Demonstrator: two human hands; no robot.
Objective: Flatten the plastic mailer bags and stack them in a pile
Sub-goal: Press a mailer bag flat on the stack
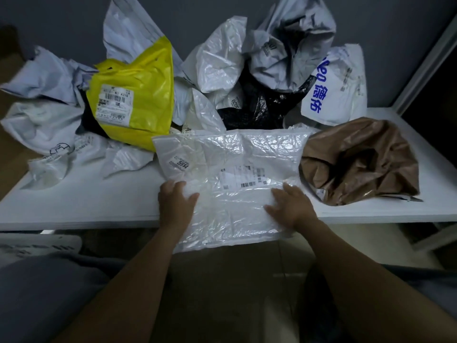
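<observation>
Two grips spread flat, left hand (176,201), right hand (290,206), pressing white mailer (232,167) overhanging table (99,201)

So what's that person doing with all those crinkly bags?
A person is flattening mailer bags. The left hand and the right hand both press flat on a white mailer bag at the front of the white table. The bag's near end hangs over the table's edge. Behind it, the yellow bag, the brown bag, the black bag and the grey bags lie crumpled, not yet smoothed.
</observation>
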